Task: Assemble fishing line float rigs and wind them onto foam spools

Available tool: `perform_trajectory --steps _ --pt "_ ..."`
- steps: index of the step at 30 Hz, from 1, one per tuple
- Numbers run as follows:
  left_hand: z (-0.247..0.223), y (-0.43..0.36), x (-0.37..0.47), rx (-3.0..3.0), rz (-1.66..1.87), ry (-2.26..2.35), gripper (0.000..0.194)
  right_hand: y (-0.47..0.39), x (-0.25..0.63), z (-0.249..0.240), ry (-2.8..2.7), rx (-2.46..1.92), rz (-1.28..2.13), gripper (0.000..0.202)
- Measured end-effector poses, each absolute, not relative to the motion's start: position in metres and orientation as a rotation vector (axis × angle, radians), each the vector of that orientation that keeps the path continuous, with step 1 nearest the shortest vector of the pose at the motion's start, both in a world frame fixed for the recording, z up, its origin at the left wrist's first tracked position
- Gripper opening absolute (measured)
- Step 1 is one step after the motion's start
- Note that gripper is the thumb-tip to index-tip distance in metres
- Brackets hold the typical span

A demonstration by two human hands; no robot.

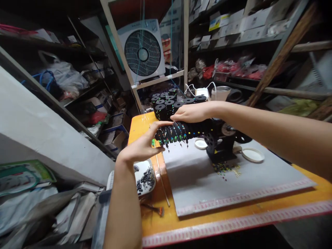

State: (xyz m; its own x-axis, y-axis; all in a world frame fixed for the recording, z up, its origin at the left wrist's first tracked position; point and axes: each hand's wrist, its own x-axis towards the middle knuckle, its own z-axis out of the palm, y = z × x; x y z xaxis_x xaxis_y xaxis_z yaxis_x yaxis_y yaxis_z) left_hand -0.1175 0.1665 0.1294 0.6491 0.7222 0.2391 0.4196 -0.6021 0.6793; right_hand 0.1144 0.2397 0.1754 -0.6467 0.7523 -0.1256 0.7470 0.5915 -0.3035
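A row of black spools point(198, 127) lies sideways on a black stand point(220, 148), wound with line and dotted with small coloured beads and metal bits. At its left end my left hand point(141, 145) is closed round the spools, with the index finger along the top and the thumb below. My right hand point(195, 112) rests over the top of the row with its fingers bent down on it; the fingertips are partly hidden. Behind the hands stand several upright black spools point(168, 102) in stacks.
A grey board point(197, 183) lies on the orange table point(153, 226), with loose coloured beads point(225, 168) and white lids point(252, 154) on it. Left of it are a white tray point(151, 186) of small dark parts and a thin stick point(163, 181). A box fan point(142, 52) stands behind.
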Motion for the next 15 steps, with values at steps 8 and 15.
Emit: perform_trajectory --steps 8,15 --pt "0.117 0.175 -0.113 2.059 0.807 0.820 0.066 0.224 0.115 0.180 -2.544 -1.243 0.229 0.030" --pt "0.109 0.180 -0.112 1.993 0.888 0.820 0.066 0.111 0.190 0.139 -2.277 -0.952 -0.004 0.021"
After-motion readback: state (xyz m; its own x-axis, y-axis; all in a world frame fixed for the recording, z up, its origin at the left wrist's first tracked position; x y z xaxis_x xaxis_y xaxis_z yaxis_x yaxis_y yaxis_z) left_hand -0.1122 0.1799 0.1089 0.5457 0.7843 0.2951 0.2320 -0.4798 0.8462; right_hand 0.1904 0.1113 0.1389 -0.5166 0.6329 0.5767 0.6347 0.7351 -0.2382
